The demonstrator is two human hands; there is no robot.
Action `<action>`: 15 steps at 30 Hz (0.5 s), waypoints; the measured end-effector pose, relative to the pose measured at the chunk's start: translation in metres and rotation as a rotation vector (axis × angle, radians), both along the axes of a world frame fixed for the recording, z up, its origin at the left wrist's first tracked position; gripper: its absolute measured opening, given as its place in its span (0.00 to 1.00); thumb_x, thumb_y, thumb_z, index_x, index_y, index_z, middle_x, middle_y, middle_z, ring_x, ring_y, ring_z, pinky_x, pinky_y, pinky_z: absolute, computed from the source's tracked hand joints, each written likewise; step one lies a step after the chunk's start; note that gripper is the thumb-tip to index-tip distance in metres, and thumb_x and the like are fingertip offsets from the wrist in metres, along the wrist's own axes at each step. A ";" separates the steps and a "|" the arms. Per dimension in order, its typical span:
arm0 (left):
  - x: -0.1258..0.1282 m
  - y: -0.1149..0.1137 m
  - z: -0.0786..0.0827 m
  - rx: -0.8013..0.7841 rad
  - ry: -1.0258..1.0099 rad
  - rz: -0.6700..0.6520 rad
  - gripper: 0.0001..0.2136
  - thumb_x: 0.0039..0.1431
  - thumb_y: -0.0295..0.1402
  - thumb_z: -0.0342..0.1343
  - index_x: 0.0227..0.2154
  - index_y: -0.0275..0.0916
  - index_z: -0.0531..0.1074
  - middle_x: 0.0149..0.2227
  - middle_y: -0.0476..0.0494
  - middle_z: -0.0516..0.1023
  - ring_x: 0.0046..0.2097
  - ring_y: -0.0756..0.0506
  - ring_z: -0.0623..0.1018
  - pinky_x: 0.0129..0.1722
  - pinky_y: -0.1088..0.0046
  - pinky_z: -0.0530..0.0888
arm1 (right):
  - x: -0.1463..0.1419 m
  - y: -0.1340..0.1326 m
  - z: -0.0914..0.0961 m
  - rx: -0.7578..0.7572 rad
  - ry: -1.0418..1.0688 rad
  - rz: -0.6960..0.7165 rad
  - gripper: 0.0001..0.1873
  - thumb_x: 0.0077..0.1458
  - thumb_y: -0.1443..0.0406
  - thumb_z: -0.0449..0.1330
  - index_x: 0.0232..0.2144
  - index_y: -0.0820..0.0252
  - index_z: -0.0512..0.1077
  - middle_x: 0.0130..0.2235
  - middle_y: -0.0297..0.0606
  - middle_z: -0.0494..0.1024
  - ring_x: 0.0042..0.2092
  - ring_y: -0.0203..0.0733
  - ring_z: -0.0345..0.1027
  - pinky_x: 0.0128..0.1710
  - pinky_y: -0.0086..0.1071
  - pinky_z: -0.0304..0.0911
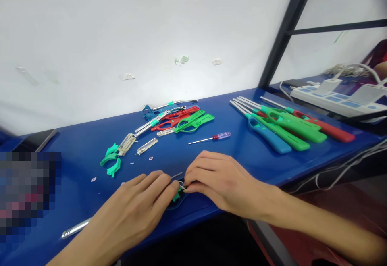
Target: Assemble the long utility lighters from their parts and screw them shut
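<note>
While my right hand (218, 180) pinches at a white wire (182, 185), the opened lighter (177, 196) sits between my hands near the counter's (169, 158) front edge. With its fingertips hidden, I cannot tell how my left hand's (143, 201) grip closes. Should it slacken, the lighter could twist, tugging the wire loose.

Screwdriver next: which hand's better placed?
Likely the right hand: it's just this side of the screwdriver, whose handle points right. The left hand sits farther off. Both are busy at the green part between them.
</note>
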State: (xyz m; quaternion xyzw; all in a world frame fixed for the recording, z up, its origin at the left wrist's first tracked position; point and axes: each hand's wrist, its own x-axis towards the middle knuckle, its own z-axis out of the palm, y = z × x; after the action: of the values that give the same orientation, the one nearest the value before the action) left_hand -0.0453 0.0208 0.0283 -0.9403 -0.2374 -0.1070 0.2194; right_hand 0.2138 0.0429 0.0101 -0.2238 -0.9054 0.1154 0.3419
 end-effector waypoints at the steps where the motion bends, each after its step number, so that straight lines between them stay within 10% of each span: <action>1: 0.001 0.000 0.000 -0.002 -0.003 -0.001 0.14 0.77 0.22 0.37 0.52 0.37 0.67 0.40 0.44 0.79 0.38 0.42 0.81 0.34 0.66 0.75 | 0.000 0.000 0.000 0.020 -0.009 -0.009 0.09 0.73 0.66 0.60 0.40 0.64 0.79 0.40 0.40 0.84 0.42 0.43 0.74 0.46 0.36 0.71; 15: 0.000 0.000 -0.001 -0.017 -0.017 0.016 0.14 0.76 0.21 0.37 0.49 0.39 0.67 0.37 0.45 0.79 0.36 0.42 0.82 0.32 0.66 0.76 | -0.003 0.000 0.001 -0.023 -0.013 -0.037 0.13 0.75 0.63 0.58 0.36 0.61 0.74 0.36 0.37 0.79 0.36 0.40 0.64 0.39 0.34 0.61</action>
State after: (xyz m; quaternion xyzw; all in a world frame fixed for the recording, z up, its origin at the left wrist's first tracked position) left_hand -0.0451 0.0208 0.0277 -0.9392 -0.2475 -0.1112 0.2104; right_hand 0.2108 0.0424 0.0112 -0.2451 -0.9019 0.1182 0.3355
